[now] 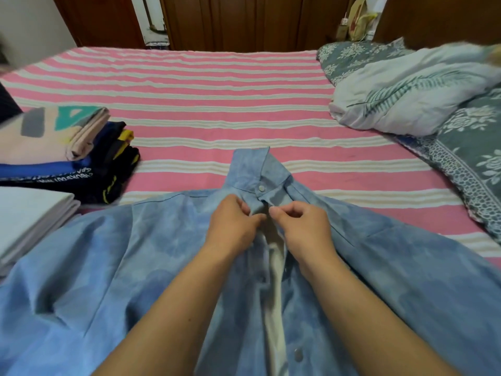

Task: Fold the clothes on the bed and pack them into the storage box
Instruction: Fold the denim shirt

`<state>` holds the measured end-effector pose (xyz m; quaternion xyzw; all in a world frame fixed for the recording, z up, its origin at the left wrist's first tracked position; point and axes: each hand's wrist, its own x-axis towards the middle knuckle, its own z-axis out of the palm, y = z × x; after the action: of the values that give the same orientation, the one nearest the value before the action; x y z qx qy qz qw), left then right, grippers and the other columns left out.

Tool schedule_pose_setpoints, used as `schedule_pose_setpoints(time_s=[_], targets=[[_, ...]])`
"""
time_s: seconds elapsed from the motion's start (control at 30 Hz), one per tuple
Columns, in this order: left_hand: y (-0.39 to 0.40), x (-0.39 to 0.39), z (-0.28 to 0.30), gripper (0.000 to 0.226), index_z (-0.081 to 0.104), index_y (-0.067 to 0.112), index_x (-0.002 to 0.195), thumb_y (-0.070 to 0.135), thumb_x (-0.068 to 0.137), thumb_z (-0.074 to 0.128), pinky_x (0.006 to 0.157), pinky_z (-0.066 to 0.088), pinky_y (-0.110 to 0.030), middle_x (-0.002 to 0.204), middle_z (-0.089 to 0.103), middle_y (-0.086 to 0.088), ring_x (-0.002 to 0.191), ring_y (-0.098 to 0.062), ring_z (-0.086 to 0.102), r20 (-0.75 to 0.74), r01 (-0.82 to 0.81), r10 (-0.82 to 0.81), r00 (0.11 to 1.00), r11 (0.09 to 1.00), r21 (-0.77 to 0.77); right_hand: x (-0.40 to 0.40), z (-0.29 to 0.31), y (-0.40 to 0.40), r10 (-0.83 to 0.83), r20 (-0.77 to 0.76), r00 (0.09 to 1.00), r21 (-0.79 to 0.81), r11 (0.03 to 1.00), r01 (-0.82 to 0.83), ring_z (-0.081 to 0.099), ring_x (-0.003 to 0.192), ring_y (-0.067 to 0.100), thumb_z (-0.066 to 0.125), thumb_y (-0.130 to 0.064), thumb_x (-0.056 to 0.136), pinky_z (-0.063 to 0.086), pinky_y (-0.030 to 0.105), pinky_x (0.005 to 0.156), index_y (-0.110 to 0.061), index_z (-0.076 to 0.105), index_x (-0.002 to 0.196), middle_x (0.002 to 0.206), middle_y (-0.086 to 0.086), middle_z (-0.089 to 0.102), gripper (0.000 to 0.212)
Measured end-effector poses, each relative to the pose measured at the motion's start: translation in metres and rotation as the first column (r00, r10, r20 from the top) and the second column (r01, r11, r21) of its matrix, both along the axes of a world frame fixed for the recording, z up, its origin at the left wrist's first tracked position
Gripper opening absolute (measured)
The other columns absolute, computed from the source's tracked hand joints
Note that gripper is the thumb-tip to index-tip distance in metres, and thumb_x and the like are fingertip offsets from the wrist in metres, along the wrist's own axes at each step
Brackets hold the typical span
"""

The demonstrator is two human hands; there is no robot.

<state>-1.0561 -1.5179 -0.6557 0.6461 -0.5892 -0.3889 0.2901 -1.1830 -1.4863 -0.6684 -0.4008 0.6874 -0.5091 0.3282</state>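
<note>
Rumpled duvet (pixel 406 90) — dark wooden wardrobe (pixel 244 20).

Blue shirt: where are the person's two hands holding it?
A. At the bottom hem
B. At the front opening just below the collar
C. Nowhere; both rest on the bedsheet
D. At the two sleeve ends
B: the left hand and right hand pinch the two front edges of the shirt just under the collar.

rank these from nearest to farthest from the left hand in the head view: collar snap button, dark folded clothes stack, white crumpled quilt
1. collar snap button, just up and right of the left hand.
2. dark folded clothes stack, off to the left.
3. white crumpled quilt, far right, near the bed's top.
</note>
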Motion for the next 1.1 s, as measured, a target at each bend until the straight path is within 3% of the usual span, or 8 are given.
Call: schedule_pose_setpoints(time_s=[0.1,0.2,0.4,0.5,0.6,0.7,0.9,1.1], targets=[[0.008,-0.002,0.0,0.026,0.055,0.011,0.079,0.004,0.084,0.079,0.047,0.04,-0.023,0.06,0.054,-0.005,0.05,-0.013,0.049,-0.43,0.056,0.068,0.9,0.961,0.269,0.005,0.002,0.005,0.034,-0.02,0.999,0.005,0.999,-0.034,0.063,0.063,0.011,0.077,-0.025,0.083,0.056,0.04,0.073,-0.019,0.072,0.065,0.064,-0.005,0.07,0.02],[0.01,0.004,-0.001,0.02,0.059,0.005,0.092,-0.012,0.087,0.069,0.041,0.042,-0.019,0.065,0.065,-0.007,0.049,-0.01,0.06,-0.61,0.076,0.214,0.763,0.908,0.413,0.006,0.001,0.008,0.085,-0.046,0.995,0.057,0.995,-0.082,0.067,0.067,0.01,0.077,-0.019,0.084,0.058,0.038,0.075,-0.02,0.075,0.069,0.068,-0.007,0.073,0.015],[0.01,0.007,-0.002,0.012,0.063,0.005,0.091,-0.006,0.09,0.068,0.043,0.047,-0.019,0.068,0.066,-0.008,0.048,-0.011,0.059,-0.598,0.02,0.231,0.768,0.924,0.382,0.007,-0.003,0.008,0.126,-0.154,0.98,0.092,0.989,-0.112,0.069,0.073,0.003,0.075,-0.018,0.086,0.054,0.026,0.072,-0.023,0.08,0.082,0.075,-0.011,0.074,0.008],[0.012,0.007,-0.002,0.015,0.065,0.001,0.094,-0.012,0.088,0.067,0.054,0.058,-0.024,0.073,0.069,-0.011,0.056,-0.015,0.068,-0.616,-0.021,0.262,0.743,0.929,0.369,0.009,-0.004,0.006,0.118,-0.179,0.977,0.096,0.99,-0.102,0.07,0.075,0.004,0.076,-0.021,0.086,0.057,0.03,0.077,-0.021,0.081,0.085,0.077,-0.01,0.075,0.005],[0.013,0.008,-0.001,0.017,0.064,0.0,0.092,-0.014,0.084,0.071,0.051,0.056,-0.025,0.074,0.07,-0.014,0.056,-0.016,0.07,-0.605,-0.078,0.29,0.741,0.933,0.351,0.014,-0.003,0.008,0.123,-0.327,0.937,0.091,0.991,-0.098,0.07,0.079,0.007,0.073,-0.025,0.086,0.056,0.032,0.079,-0.024,0.081,0.087,0.082,-0.01,0.076,0.007],[0.015,0.005,0.0,0.018,0.063,0.002,0.087,-0.015,0.084,0.07,0.048,0.054,-0.023,0.061,0.069,-0.009,0.05,-0.015,0.069,-0.623,-0.104,0.338,0.706,0.919,0.381,0.019,-0.002,0.013,0.118,-0.444,0.888,0.079,0.993,-0.092,0.069,0.082,0.01,0.07,-0.028,0.088,0.054,0.031,0.078,-0.026,0.081,0.09,0.086,-0.01,0.077,0.011],[0.015,0.003,0.002,0.02,0.061,0.002,0.087,-0.017,0.085,0.065,0.044,0.052,-0.021,0.063,0.066,-0.011,0.045,-0.012,0.066,-0.644,-0.16,0.403,0.65,0.902,0.402,0.022,-0.003,0.011,0.057,-0.409,0.911,0.068,0.997,-0.033,0.07,0.084,0.014,0.07,-0.022,0.087,0.053,0.032,0.079,-0.022,0.08,0.088,0.085,-0.008,0.077,0.01],[0.014,0.003,0.0,0.02,0.061,0.003,0.084,-0.016,0.085,0.067,0.046,0.052,-0.021,0.066,0.066,-0.012,0.046,-0.011,0.066,-0.616,-0.173,0.378,0.691,0.914,0.367,0.021,-0.006,0.012,0.089,-0.472,0.877,0.046,0.996,-0.076,0.069,0.083,0.014,0.068,-0.022,0.087,0.053,0.032,0.077,-0.023,0.079,0.087,0.085,-0.007,0.076,0.011]])
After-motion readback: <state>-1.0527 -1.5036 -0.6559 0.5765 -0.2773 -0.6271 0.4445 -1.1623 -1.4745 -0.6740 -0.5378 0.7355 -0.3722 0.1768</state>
